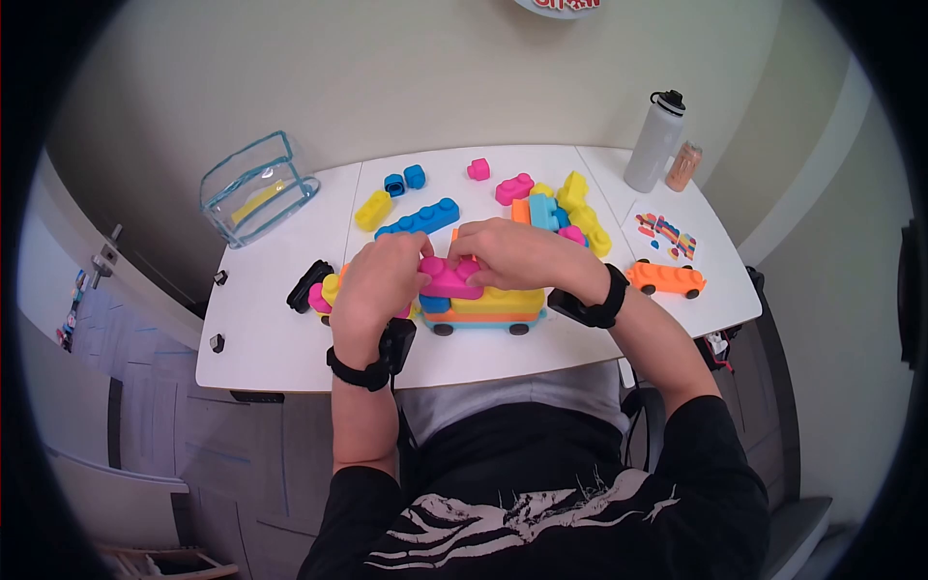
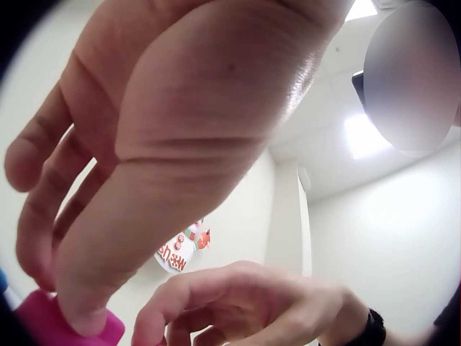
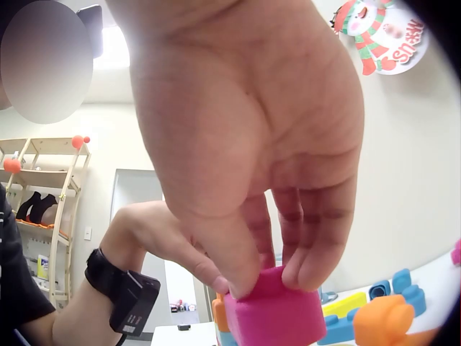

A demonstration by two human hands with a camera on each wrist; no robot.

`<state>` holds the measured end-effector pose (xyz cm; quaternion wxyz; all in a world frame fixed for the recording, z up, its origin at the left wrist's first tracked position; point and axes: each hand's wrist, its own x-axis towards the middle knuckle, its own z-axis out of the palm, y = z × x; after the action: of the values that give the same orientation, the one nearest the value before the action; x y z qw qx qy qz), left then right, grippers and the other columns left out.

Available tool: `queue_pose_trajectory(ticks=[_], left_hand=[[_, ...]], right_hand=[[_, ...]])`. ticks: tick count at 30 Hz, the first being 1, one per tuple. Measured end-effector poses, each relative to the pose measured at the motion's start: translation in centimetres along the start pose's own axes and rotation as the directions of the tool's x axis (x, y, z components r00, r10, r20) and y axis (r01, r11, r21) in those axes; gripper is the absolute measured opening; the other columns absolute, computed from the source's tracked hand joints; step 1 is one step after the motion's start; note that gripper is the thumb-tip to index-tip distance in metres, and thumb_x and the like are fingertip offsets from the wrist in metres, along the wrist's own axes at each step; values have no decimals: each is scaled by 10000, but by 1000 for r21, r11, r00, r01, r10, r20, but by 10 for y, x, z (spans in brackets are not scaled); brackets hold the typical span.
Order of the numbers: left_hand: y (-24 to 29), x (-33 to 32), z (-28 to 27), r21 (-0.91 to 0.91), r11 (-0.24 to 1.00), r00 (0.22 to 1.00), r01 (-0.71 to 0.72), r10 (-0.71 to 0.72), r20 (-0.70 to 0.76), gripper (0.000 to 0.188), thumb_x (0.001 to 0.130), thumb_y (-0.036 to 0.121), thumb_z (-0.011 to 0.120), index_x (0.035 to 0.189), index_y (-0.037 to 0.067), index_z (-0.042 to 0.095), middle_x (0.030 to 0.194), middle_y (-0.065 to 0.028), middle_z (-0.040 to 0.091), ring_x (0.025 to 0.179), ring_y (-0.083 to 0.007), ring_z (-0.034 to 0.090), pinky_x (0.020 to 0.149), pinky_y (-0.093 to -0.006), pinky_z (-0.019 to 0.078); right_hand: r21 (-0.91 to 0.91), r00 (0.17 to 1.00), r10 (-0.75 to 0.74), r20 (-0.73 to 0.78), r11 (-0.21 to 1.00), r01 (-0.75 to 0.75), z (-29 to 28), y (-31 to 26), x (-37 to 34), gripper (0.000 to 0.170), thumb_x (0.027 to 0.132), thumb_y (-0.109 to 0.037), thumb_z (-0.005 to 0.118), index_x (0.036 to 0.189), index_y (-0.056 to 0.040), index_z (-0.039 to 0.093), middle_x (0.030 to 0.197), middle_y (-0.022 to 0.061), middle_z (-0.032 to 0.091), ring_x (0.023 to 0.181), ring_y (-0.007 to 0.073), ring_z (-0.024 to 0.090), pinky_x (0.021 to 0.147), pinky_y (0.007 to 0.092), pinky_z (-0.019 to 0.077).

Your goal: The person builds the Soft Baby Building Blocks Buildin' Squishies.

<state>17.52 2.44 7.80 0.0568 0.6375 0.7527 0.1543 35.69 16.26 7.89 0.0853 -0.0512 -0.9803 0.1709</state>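
Both hands are on a pink building block [image 1: 450, 281] with rounded studs. It sits on the left part of a stacked toy vehicle, over a blue block [image 1: 435, 304] and beside a yellow block [image 1: 512, 302]. Below these run an orange layer and a light blue wheeled base [image 1: 481, 327]. My left hand [image 1: 372, 278] pinches the block's left end, thumb on its near side in the left wrist view. At the right end, my right hand [image 3: 266, 158] grips it between thumb and fingers. Its studs are partly hidden by the fingers.
Behind the hands lie a long blue block [image 1: 421, 219], a yellow block [image 1: 373, 210] and several mixed blocks [image 1: 575, 203]. An orange wheeled base [image 1: 667, 278], a bottle [image 1: 654, 145] and a can [image 1: 684, 166] stand right; a clear bag [image 1: 259, 193] and black object [image 1: 307, 286] left.
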Motion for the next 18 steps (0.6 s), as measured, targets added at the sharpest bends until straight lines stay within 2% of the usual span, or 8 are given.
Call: queue_pose_trajectory(ticks=[2,4,7,12,14,18], left_hand=[[-6,0,5,-7,997,992,-79,78,-95,246,819,82,807,1056,48,750,899,-124,756,852,-307,742,773,-407,582],[-5,-3,3,-4,998,995,-59,59,-83,248,817,81,810,1055,47,749,893,-122,754,848,-307,741,770,-406,580],[-6,-2,4,4,999,997,-36,36,-65,259,807,77,820,1054,47,748,884,-116,751,843,-305,740,763,-405,577],[-9,1,9,-5,1000,999,-27,27,-25,286,783,64,842,1053,50,749,878,-111,750,844,-301,740,758,-405,577],[-5,2,7,11,1000,999,29,-29,23,292,782,68,851,1055,49,749,887,-117,753,852,-302,744,762,-402,579],[-7,1,9,5,1000,1000,-11,11,-2,292,795,84,855,1067,50,755,899,-123,758,858,-306,747,766,-400,582]], right_hand=[[14,1000,0,3,1000,0,1,0,0,292,855,-44,778,1142,-17,734,1060,150,699,984,344,714,866,434,570],[12,999,21,26,1000,-21,2,1,1,293,860,-91,764,1149,-48,741,1100,148,726,1066,355,704,936,446,564],[16,1000,0,16,1000,-1,4,1,1,307,861,-54,779,1163,-25,729,1093,136,690,1019,338,710,895,438,565],[-39,1000,23,10,999,-23,16,2,3,312,870,-83,784,1173,-31,730,1135,119,682,1053,345,705,922,442,565],[-51,1000,13,4,999,-13,17,2,2,309,873,-94,785,1171,-32,731,1144,116,679,1058,348,703,930,442,565],[-60,998,35,47,998,-32,8,3,3,334,894,-140,788,1206,-45,718,1149,121,708,1044,330,716,900,422,576]])
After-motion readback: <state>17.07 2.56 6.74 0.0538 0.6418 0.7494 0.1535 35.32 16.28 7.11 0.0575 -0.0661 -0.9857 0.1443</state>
